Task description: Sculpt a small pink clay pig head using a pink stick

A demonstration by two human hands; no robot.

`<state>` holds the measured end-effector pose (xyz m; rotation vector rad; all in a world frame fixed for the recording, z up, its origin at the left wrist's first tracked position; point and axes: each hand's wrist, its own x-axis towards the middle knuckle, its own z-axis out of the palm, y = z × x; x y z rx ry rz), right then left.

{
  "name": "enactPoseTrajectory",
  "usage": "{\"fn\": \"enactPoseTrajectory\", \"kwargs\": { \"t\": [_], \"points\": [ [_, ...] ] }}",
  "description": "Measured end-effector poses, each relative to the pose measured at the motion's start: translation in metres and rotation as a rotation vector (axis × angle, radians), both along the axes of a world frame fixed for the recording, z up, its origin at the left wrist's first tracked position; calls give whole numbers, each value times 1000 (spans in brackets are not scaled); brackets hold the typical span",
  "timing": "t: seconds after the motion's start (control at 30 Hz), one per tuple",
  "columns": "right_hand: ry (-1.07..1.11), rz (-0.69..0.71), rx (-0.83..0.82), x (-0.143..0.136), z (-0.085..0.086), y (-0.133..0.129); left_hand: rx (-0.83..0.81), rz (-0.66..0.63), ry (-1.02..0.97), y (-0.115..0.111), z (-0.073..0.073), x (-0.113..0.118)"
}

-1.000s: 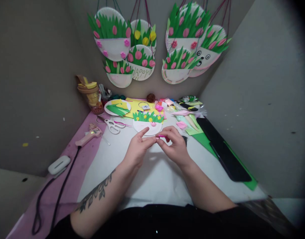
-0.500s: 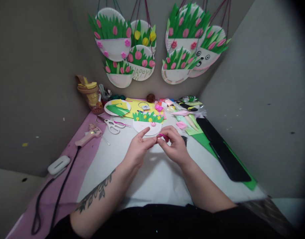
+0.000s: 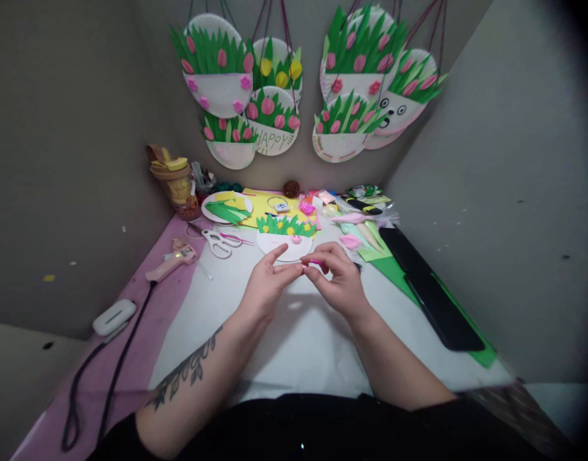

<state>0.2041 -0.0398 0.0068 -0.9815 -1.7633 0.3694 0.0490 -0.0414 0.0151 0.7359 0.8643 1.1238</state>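
In the centre of the frame, your right hand [image 3: 337,282] pinches a small magenta piece [image 3: 316,261] in its curled fingers, and its tips meet those of your left hand [image 3: 268,285], which is partly open, one digit raised; whatever lies between the tips is too small to make out. Just beyond your hands sits the white paper-plate pocket with green leaves and yellow flowers [image 3: 279,247]. White-handled scissors [image 3: 217,244] lie left of it, a pink glue gun [image 3: 171,264] farther left, and a black flat object [image 3: 442,310] at right.
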Motion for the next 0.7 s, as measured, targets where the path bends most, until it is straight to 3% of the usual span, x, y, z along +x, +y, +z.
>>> {"fn": "enactPoseTrajectory", "kwargs": {
  "t": [0.7],
  "points": [
    [-12, -9, 52, 0, -3, 0, 10, -27, -48, -2, 1, 0]
  ]
}}
